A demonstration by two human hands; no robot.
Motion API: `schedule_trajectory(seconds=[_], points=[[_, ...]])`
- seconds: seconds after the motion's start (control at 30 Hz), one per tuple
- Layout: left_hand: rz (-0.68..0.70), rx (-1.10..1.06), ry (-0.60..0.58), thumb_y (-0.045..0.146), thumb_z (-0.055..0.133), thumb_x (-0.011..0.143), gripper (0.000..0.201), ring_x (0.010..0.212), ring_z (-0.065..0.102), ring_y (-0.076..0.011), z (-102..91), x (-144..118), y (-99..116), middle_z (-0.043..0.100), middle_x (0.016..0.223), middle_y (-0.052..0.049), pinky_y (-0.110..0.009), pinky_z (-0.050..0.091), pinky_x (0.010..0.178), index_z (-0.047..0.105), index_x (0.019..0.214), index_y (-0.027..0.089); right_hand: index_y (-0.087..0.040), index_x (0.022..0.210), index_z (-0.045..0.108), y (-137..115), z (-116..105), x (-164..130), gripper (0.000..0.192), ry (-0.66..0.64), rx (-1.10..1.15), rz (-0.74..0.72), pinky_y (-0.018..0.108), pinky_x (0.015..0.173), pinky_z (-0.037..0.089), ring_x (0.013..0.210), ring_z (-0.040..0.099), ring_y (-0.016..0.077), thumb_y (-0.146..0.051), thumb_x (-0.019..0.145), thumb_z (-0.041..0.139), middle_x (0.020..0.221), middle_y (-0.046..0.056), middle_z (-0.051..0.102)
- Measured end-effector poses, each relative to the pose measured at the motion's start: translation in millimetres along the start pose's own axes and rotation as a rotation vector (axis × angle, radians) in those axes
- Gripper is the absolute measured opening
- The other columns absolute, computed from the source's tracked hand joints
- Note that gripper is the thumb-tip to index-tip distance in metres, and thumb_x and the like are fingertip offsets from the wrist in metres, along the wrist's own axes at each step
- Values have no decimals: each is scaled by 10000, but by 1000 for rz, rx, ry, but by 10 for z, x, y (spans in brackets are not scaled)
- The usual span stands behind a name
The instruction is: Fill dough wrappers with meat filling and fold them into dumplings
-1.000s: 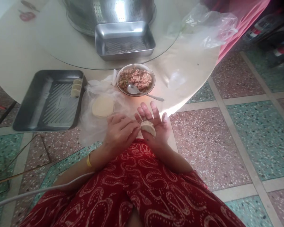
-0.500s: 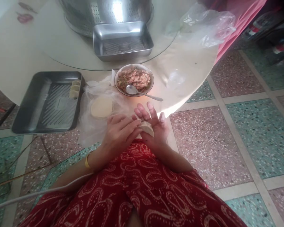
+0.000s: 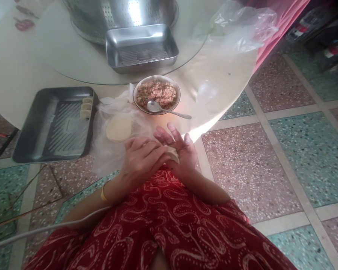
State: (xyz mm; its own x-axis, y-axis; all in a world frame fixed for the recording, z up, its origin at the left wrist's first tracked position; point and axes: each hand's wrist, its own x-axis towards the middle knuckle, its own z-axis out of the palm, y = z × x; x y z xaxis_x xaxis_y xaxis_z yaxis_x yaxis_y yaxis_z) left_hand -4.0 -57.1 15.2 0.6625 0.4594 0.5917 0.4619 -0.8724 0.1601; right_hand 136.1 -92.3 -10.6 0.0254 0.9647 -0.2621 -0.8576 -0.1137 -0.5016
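Note:
A folded, pale dumpling [image 3: 173, 154] sits between my two hands, just past the table's near edge. My left hand [image 3: 142, 155], a yellow band on its wrist, reaches over from the left, its fingers closed on the dumpling's left side and hiding it. Beneath and beside it, my right hand [image 3: 184, 153] holds the dumpling at the palm and thumb, the other fingers spread outward. Flat round wrappers [image 3: 118, 128] lie on a plastic bag left of the hands. Beyond them stands a bowl [image 3: 135, 98] of minced filling [image 3: 157, 92], with a metal spoon [image 3: 169, 110] resting in it.
A dark tray [image 3: 49, 129] at the left contains several dumplings [image 3: 86, 108] along its right side. On the glass turntable are an empty metal tray [image 3: 142, 67] and a perforated steel pot [image 3: 121, 15]. A clear plastic bag [image 3: 242, 30] lies at the back right.
My left fingers have shifted slightly over the dumpling, covering more of it. The whole view has moved a little; bowl, spoon and trays stay in place.

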Motion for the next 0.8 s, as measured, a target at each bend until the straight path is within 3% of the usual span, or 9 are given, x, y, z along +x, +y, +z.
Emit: schedule_trajectory(seconds=[0.13,0.27,0.47,0.6,0.8], points=[[57,-27,-26,202,633,948,23,808,625,-179,41,11,-10,731,882,-15,-385,488,762,610,949,206,-338,1167,690,15,-26,-20,459,-26,-18,41,427,1074,507,1147,687,198,-637,885,488,1218,-12,756],[89,4,-3,188,604,959,49,802,636,-151,79,-10,-8,724,866,18,-354,493,745,583,927,220,-350,1118,723,13,-36,-7,430,-16,19,84,437,1075,505,1146,680,221,-630,873,508,1212,-6,757],[67,-29,-58,253,651,946,142,849,657,-179,41,-15,-16,732,921,1,-384,491,791,585,1070,225,-324,1155,710,-10,-59,-1,451,-32,9,130,412,1047,515,1154,668,214,-610,894,480,1220,5,750],[65,-39,-118,265,580,984,16,802,642,-166,60,-14,-28,709,873,34,-377,476,773,574,995,255,-307,1154,702,-28,-57,-5,423,-62,30,169,349,911,570,1061,693,186,-558,918,458,1219,13,751],[40,-35,-162,246,544,992,76,823,641,-175,91,-48,-15,693,842,40,-387,460,798,559,918,248,-287,1184,667,-62,-80,11,448,-82,46,243,270,694,576,960,693,158,-486,974,325,1262,32,728]])
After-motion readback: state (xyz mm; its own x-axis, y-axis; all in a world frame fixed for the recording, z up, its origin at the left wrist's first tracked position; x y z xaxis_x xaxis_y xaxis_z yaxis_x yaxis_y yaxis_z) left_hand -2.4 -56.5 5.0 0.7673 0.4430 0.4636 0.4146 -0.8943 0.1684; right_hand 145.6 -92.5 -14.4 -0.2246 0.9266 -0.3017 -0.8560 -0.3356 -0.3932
